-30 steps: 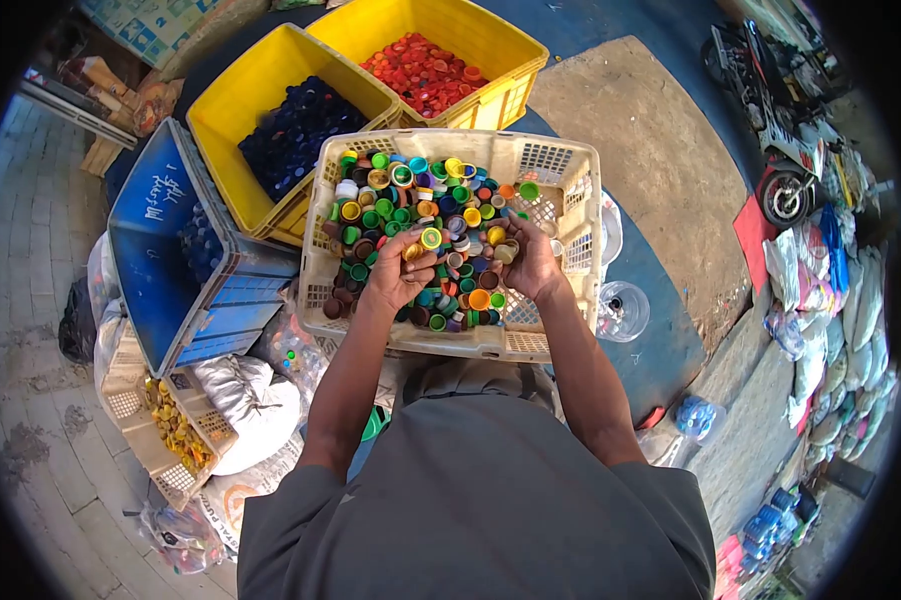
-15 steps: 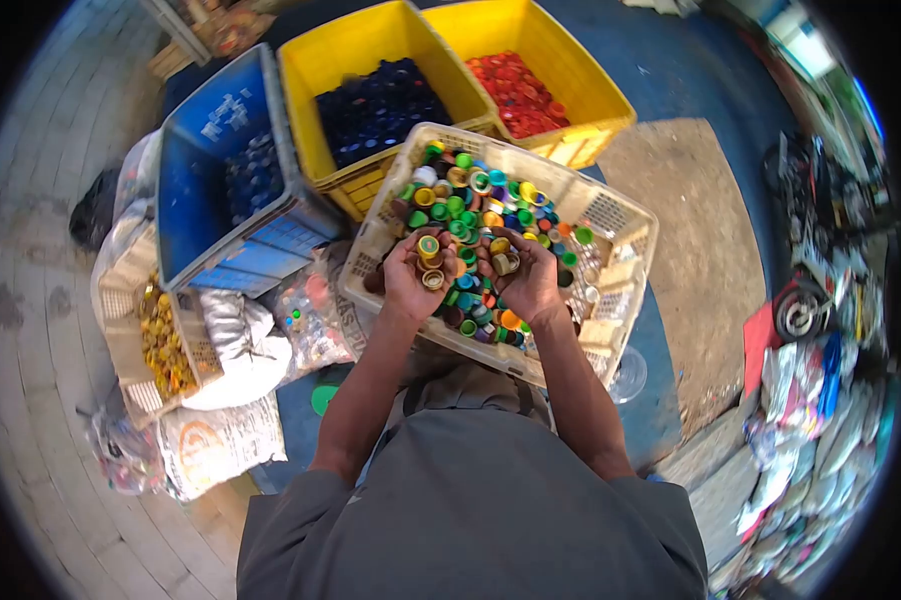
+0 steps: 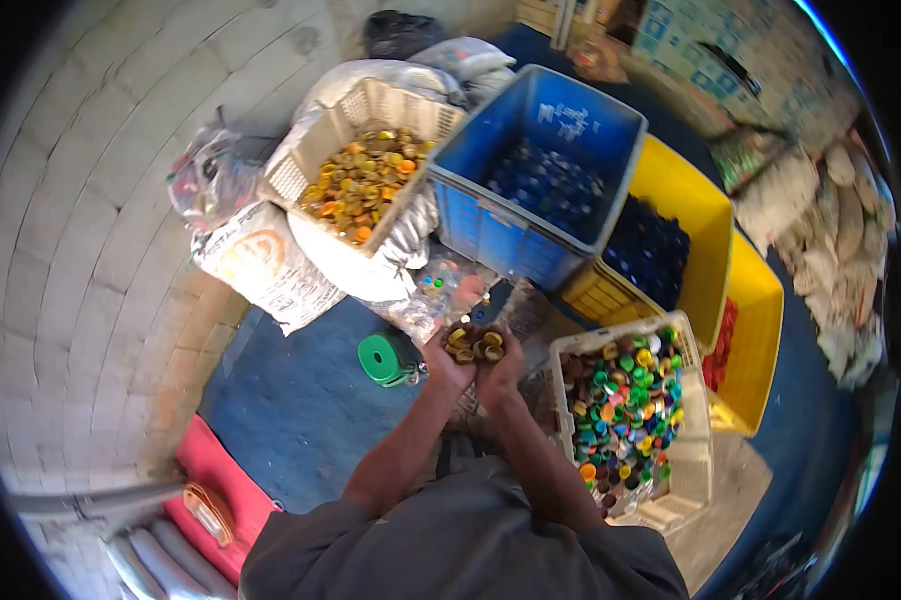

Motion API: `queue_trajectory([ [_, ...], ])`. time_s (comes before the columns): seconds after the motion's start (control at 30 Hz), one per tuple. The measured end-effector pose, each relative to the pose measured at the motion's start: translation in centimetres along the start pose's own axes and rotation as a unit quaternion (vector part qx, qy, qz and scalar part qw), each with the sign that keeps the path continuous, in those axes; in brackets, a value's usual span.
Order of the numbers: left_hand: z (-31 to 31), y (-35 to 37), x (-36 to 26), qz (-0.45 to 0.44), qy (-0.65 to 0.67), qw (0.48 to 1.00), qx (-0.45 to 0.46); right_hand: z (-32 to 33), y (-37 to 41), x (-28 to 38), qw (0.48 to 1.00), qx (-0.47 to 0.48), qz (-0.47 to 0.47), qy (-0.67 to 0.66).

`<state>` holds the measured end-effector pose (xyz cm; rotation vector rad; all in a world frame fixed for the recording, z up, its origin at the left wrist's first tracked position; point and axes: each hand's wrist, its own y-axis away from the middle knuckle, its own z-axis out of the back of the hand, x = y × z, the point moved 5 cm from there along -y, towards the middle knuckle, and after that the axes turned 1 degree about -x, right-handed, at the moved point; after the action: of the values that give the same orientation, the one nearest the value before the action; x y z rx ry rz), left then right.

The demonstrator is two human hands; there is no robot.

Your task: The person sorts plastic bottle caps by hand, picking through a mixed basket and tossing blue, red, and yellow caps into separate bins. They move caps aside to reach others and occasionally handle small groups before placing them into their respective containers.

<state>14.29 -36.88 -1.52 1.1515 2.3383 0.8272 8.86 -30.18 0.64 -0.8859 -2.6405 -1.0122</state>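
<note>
My left hand (image 3: 450, 372) and my right hand (image 3: 500, 375) are cupped side by side, with several yellow-gold bottle caps (image 3: 474, 345) lying in them. Both hands hang over the gap between the sacks and the crates, in front of a bag of mixed caps. To the right, a cream crate (image 3: 692, 400) holds mixed caps (image 3: 625, 395), many of them green. Up and to the left, another cream crate (image 3: 290, 180) contains yellow and orange caps (image 3: 365, 180).
A blue bin (image 3: 530, 240) of dark blue caps stands beyond my hands. Two yellow bins (image 3: 700, 170) beside it hold dark blue and red caps. White sacks (image 3: 265, 265), a green round object (image 3: 380, 358) and a red mat (image 3: 220, 490) lie to the left.
My view has turned left. Both hands have left the mixed-cap crate and come together, carrying the yellow-gold caps toward the left.
</note>
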Motion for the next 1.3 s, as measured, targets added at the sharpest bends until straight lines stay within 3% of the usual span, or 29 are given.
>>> queue_trajectory([
  [0.07,0.8,-0.2,-3.4,-0.039,0.04,0.998,-0.033,-0.7,-2.1,-3.9,0.998,-0.013,-0.057,0.03],
  [0.1,-1.6,0.6,-5.3,-0.079,0.025,0.997,-0.004,-3.1,-2.3,-4.8,0.997,-0.03,-0.058,0.049],
  [0.13,-3.5,-0.6,-8.1,-0.123,0.007,0.984,0.127,-6.7,-2.9,-5.1,0.997,0.041,-0.065,0.033],
  [0.17,-5.7,-0.4,-10.2,-0.059,0.075,0.995,0.025,-10.4,-4.0,-5.4,0.992,0.108,-0.07,0.015],
  [0.2,-9.2,-0.9,-14.0,-0.187,0.012,0.969,0.16,-13.5,-6.1,-5.7,0.992,0.094,-0.074,0.037],
  [0.23,-12.7,0.4,-15.9,-0.165,0.054,0.975,0.139,-18.2,-6.3,-5.0,0.988,0.132,-0.074,0.037],
  [0.27,-15.5,0.6,-17.7,-0.159,0.035,0.954,0.251,-21.0,-7.5,-4.9,0.989,0.119,-0.082,0.035],
  [0.3,-16.6,-0.1,-19.5,-0.186,0.014,0.939,0.288,-23.5,-7.2,-4.2,0.989,0.11,-0.074,0.058],
  [0.4,-17.1,0.8,-19.5,-0.18,-0.011,0.937,0.299,-24.3,-6.7,-2.6,0.995,0.013,-0.017,0.099],
  [0.47,-13.8,-0.1,-17.5,-0.12,-0.041,0.962,0.241,-20.0,-9.1,-3.2,0.994,0.078,-0.005,0.076],
  [0.5,-11.7,-0.5,-16.0,-0.063,0.023,0.993,0.093,-17.2,-9.4,-3.4,0.99,0.131,-0.005,0.061],
  [0.53,-10.1,-0.5,-14.2,-0.064,0.018,0.995,0.069,-14.2,-8.8,-2.4,0.984,0.175,0.006,0.044],
  [0.6,-6.9,-1.1,-10.3,-0.016,-0.074,0.99,0.122,-11.5,-2.9,-0.8,0.973,0.211,0.042,0.082],
  [0.67,-4.6,-1.9,-6.1,0.006,-0.144,0.977,0.156,-6.3,0.5,0.1,0.977,0.069,0.07,0.191],
  [0.7,-4.2,-1.5,-4.0,-0.02,-0.174,0.98,0.091,-4.2,1.2,0.2,0.976,0.069,0.108,0.174],
  [0.73,-4.0,-0.8,-1.9,-0.013,-0.209,0.971,0.119,-2.0,1.8,0.7,0.956,0.027,0.135,0.259],
  [0.8,-4.4,1.4,2.3,0.018,-0.255,0.962,0.1,-0.3,4.6,3.3,0.934,-0.011,0.212,0.289],
  [0.93,-5.7,3.0,9.5,0.109,-0.308,0.931,0.163,2.8,7.8,9.0,0.933,-0.061,0.284,0.211],
  [0.97,-5.9,3.6,11.3,0.12,-0.319,0.929,0.143,3.6,8.8,10.3,0.927,-0.068,0.306,0.205],
  [1.03,-6.3,3.6,14.2,0.143,-0.369,0.9,0.183,5.4,10.8,12.3,0.925,-0.082,0.329,0.174],
  [1.13,-6.9,5.4,17.7,0.162,-0.444,0.847,0.244,7.8,15.7,15.5,0.889,-0.15,0.364,0.233],
  [1.3,-5.6,6.2,21.8,0.178,-0.556,0.756,0.295,16.9,21.5,19.0,0.857,-0.271,0.398,0.182],
])
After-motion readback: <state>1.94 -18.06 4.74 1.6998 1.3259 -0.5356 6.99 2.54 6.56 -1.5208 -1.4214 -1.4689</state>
